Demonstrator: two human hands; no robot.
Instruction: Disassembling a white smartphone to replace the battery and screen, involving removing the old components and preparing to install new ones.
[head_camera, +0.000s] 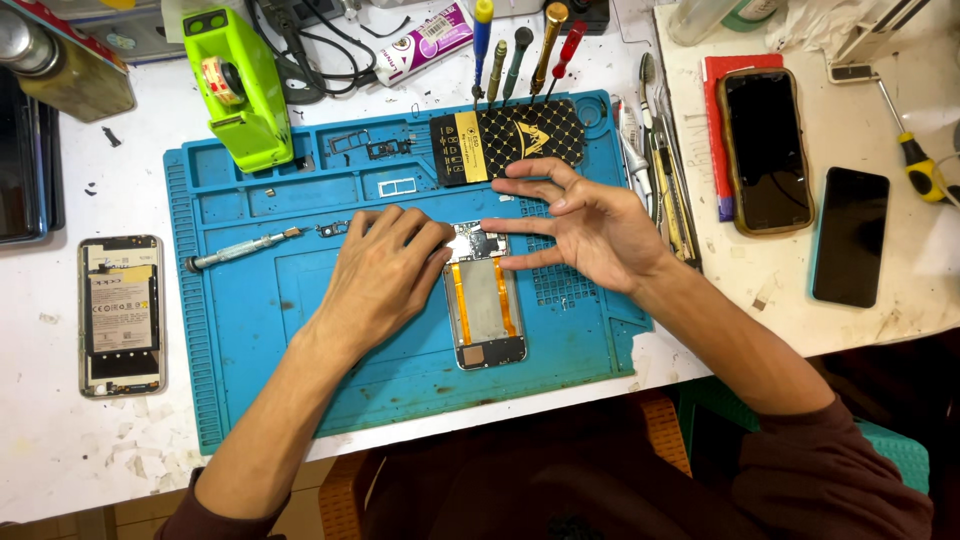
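An opened phone (484, 300) with orange flex cables lies in the middle of the blue work mat (240, 330). The left hand (385, 270) rests on the upper left part of the phone, with fingers curled down over it; I cannot tell if it pinches something. The right hand (580, 225) is open with fingers spread, and its lower fingertips touch the upper right edge of the phone. A small screwdriver (245, 248) lies on the mat, left of the phone. A black patterned card (505, 140) lies above the phone.
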